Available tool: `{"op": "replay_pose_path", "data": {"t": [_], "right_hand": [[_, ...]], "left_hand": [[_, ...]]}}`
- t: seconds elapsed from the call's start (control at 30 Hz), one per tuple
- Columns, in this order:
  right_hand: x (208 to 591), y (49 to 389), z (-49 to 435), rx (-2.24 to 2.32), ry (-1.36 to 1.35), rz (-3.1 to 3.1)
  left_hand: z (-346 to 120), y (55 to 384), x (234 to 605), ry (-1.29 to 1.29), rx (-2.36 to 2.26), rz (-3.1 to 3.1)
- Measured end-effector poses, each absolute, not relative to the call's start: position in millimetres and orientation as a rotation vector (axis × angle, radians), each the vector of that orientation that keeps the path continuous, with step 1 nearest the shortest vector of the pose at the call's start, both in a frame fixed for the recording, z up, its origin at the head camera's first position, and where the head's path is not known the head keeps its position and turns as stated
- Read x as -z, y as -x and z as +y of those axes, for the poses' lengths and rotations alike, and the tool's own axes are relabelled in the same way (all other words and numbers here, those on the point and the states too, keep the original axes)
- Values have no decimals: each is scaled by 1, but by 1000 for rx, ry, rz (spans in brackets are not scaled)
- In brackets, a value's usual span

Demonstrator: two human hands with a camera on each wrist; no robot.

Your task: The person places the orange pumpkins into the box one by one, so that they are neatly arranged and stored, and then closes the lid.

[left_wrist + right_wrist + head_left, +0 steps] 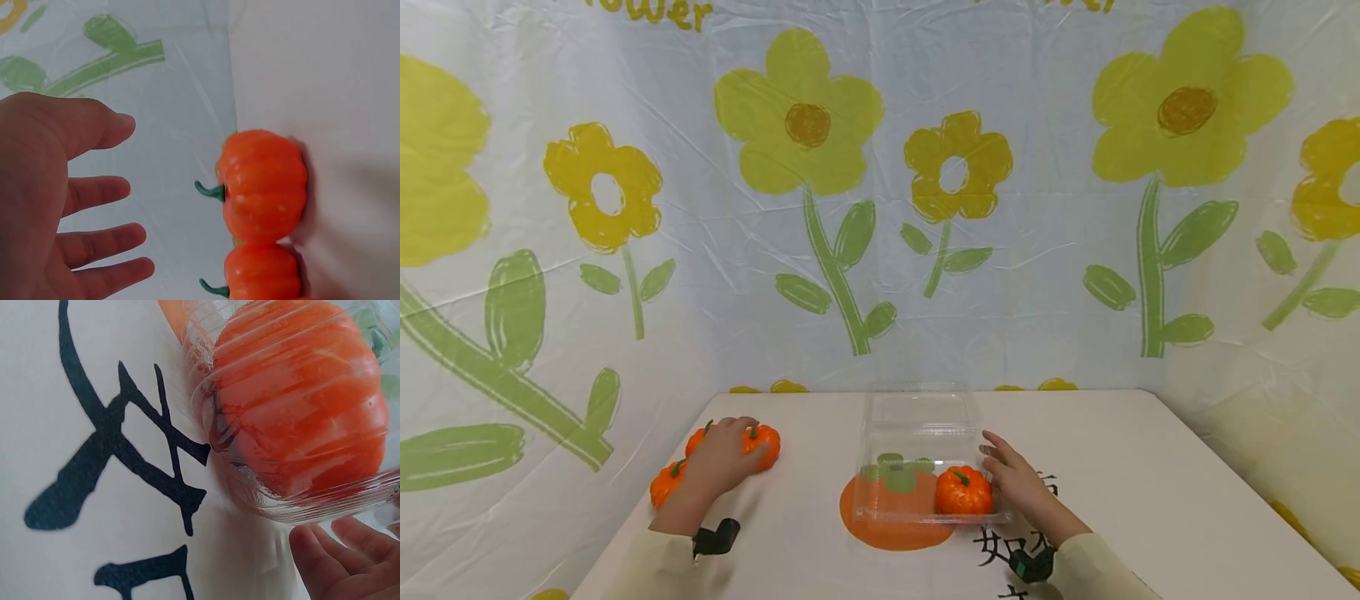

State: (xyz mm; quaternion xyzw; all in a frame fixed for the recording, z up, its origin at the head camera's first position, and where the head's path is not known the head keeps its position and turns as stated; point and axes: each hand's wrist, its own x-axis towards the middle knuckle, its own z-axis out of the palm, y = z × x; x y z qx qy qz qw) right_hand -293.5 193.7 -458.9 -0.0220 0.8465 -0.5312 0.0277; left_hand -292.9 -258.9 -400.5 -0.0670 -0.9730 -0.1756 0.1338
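Observation:
A clear plastic clamshell box (895, 518) stands on the table with its lid (921, 408) tipped back. Inside, at its right end, sits an orange toy pumpkin (964, 493) with a green stem. My right hand (1018, 482) is at the box's right side, fingers loosely extended; in the right wrist view its fingertips (304, 540) are close against the ribbed wall, and contact is unclear. Over a group of orange pumpkins at the table's left hovers my left hand (721, 462). The left wrist view shows its fingers spread, apart from the nearest pumpkin (265, 187).
The white table (805, 500) bears a printed orange fruit (898, 537) under the box and black characters (992, 546) to its right. A flower-patterned cloth (1037, 275) hangs behind and at both sides. Each wrist wears a black camera mount (717, 537).

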Motion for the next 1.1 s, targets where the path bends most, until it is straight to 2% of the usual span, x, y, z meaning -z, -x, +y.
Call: {"op": "replay_pose_path", "data": {"t": [0.3,1.1], "right_hand": [[460,295,194,1638,81,2615],[457,291,193,1637,86,2619]], "left_hand": [[-287,290,404,123,374,-2825],[-334,286,423,-138,412,-2950]]}}
